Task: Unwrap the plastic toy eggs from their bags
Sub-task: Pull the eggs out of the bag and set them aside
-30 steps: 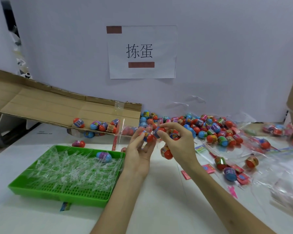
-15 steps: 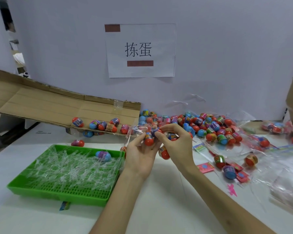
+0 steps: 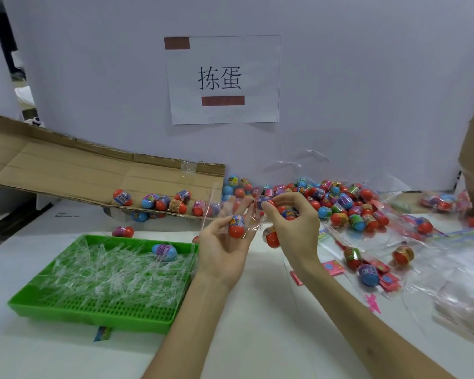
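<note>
- Left fingers point(image 3: 215, 229) cup the bagged egg point(image 3: 236, 227) above the worktop point(image 3: 257, 310), steadying it.
- Right fingers point(image 3: 290, 197) pinch the bag point(image 3: 253, 225) end to pull it open; spare egg point(image 3: 272, 237) tucked below.
- Tray point(image 3: 93, 310) close by, likely for scraps.

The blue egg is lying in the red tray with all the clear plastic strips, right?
Not quite. The tray is green, not red, as the head view shows. The rest is right: the blue egg lies in it among the clear plastic strips.
</note>
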Demonstrator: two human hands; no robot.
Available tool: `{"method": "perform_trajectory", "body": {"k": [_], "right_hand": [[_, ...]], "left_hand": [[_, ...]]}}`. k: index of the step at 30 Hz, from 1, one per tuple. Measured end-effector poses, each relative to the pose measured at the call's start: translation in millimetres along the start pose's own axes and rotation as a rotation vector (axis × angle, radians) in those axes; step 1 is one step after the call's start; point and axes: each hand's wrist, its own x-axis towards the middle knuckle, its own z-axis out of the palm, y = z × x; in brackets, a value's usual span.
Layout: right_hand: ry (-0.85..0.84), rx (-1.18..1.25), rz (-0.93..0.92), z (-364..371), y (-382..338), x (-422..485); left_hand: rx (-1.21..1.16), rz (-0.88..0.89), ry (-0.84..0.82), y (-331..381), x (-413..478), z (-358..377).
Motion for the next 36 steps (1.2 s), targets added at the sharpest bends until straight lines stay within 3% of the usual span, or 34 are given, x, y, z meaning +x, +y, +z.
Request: {"method": "perform_trajectory", "body": {"k": [9,14,21,29,36], "right_hand": [[-0.129,0.032,0.07,3,8,1],[-0.297,0.013,0.03,4,8,-2],[-0.069,-0.001,0.052,-5,10,10],[-0.173,-0.007,0.041,1,11,5],[-0.172,-0.029,0.007,3,9,0]], "left_hand": [[0.163,-0.041,0.058,-3,0,-1],[0.212,-0.054,0.109,-5,0,-1],[0.233,0.071,0.132,-4,9,-8],[0.228,0.15,0.229,-3,11,-10],[0.235,0.098,0.154,-5,8,-6]]}}
